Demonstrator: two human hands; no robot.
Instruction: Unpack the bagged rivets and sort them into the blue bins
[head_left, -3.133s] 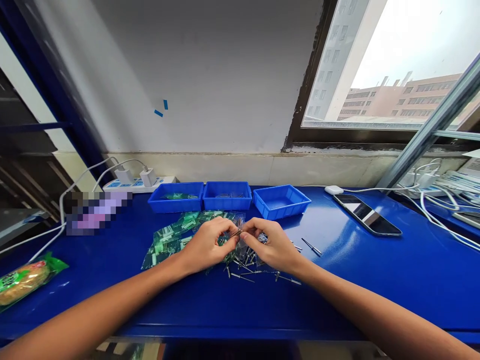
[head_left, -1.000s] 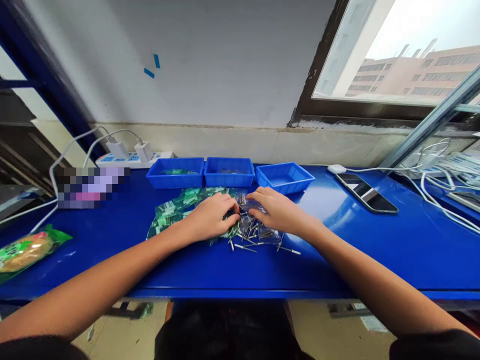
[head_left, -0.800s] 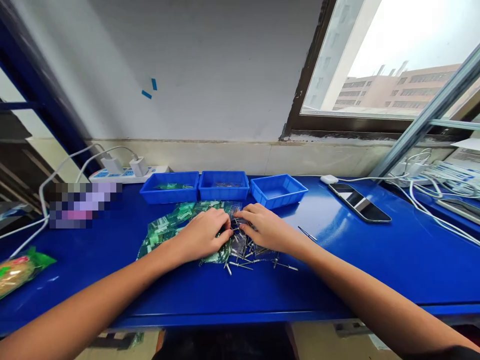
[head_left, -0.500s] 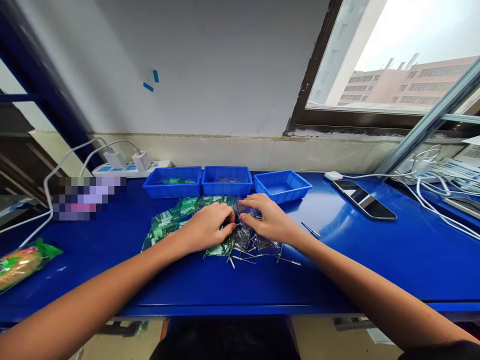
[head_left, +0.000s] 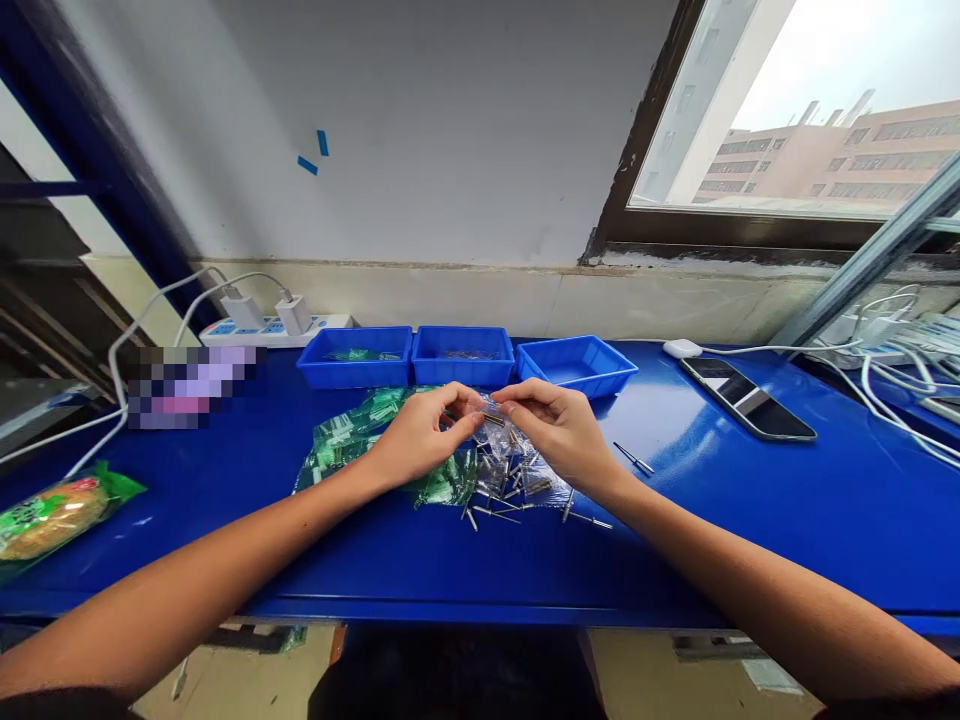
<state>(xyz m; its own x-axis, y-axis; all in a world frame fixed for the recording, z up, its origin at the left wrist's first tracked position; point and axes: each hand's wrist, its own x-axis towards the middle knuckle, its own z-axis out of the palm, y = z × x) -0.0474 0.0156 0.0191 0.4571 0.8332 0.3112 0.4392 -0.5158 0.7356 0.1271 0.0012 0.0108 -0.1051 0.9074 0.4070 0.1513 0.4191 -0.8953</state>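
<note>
My left hand and my right hand meet over the middle of the pile, thumbs and fingertips pinched on a small clear plastic bag with metal pieces in it. The left fingers have its left side, the right fingers its right side. Below them lie more clear bags and loose metal blind rivets. Under and left of my left hand are several green plastic bags with pale pieces inside. One more rivet lies beyond my right wrist.
Along the back stand a blue bin with green bags, a blue bin with small metal pieces and a third blue bin. A phone lies right, a packaged bread left. A power strip sits by the wall.
My fingers have closed from a looser spread onto the clear bag and lifted it slightly, and the hands have come together. The view has shifted a little to the left.
</note>
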